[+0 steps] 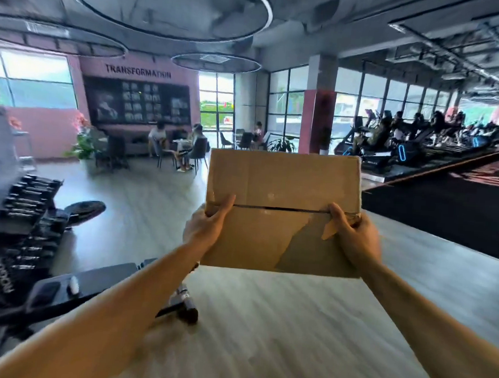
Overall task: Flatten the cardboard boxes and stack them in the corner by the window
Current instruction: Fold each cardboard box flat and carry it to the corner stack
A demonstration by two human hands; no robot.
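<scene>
Left hand (202,230), right hand (354,239) pinch cardboard box (283,191) side edges; light, stiff (torn facing); grip by seam.

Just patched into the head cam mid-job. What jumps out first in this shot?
A brown cardboard box held up at centre frame, the left hand and right hand gripping its two sides with thumbs at the seam between its top flaps. Its near face has a torn patch at lower right. Behind it, a pink wall with the word TRANSFORMATION stands at left, and rows of exercise machines line the windows at right.
</scene>
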